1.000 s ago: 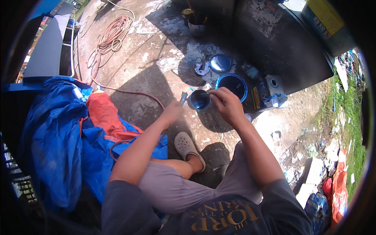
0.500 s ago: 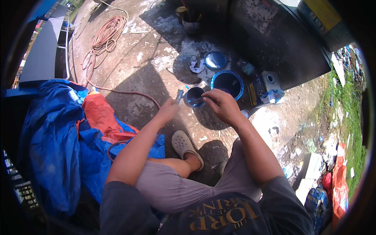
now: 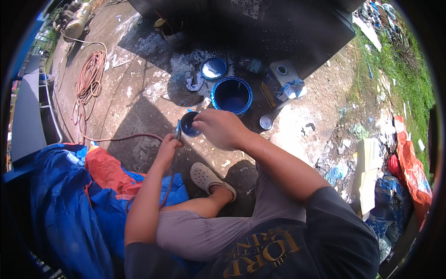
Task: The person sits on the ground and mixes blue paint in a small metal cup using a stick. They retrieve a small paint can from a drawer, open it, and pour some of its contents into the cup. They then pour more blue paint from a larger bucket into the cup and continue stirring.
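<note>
Working at a blue pot mid-frame, left hand clasps a slim tool; right hand, grip unclear, apparently needs steadiness.

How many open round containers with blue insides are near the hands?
2: a small can between the left hand and right hand, and a larger bucket beyond them. Others may be hidden.

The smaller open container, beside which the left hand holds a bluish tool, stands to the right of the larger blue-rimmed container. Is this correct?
Not quite: the head view shows the smaller open container to the left of the larger blue-rimmed container, not to its right. The left hand does hold the bluish tool beside it.
</note>
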Action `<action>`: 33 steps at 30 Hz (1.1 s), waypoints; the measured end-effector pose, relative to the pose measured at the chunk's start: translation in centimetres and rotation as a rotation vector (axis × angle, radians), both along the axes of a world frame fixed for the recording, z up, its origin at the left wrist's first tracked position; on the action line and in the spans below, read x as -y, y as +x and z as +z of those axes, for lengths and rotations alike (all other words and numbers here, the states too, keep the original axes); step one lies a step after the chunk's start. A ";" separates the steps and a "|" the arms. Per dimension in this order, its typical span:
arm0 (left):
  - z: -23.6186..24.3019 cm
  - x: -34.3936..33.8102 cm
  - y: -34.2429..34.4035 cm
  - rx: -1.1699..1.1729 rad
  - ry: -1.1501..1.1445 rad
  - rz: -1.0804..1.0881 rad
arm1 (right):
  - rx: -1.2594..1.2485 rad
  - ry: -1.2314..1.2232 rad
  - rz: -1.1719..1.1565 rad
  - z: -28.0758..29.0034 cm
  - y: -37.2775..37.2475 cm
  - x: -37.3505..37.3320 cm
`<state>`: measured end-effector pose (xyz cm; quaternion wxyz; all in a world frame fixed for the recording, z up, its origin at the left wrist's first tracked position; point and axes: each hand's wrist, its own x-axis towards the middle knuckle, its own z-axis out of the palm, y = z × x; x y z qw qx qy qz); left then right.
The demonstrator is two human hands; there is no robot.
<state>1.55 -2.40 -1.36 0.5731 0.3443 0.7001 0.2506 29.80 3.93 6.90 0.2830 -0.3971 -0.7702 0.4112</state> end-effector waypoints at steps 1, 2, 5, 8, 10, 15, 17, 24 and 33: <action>-0.3 0.4 -0.7 0.005 0.002 0.012 | 0.055 -0.091 0.031 1.6 0.2 0.0; -0.5 0.3 -0.8 0.016 0.007 0.016 | 0.002 0.072 -0.038 1.2 0.2 0.0; -0.1 0.1 0.0 0.041 0.001 0.031 | -0.049 0.172 -0.160 0.9 1.2 -0.7; -0.1 -0.4 0.2 0.038 0.008 0.004 | -0.047 0.162 -0.222 1.6 2.2 -1.5; -1.0 -0.6 -0.5 0.006 0.020 -0.039 | -0.055 0.262 -0.270 1.8 3.9 -2.3; -0.4 0.7 -1.0 0.011 -0.013 -0.015 | -0.058 0.115 -0.544 4.4 11.7 -5.1; -0.3 0.1 0.4 0.045 -0.019 -0.031 | 0.090 0.143 -0.655 3.0 17.2 -5.4; 0.5 0.7 -0.1 0.018 -0.007 -0.064 | 0.302 0.072 -0.800 -5.3 25.3 -1.9; 0.5 -0.6 1.1 0.002 0.010 -0.142 | 0.560 0.198 -0.731 -10.0 22.1 -3.4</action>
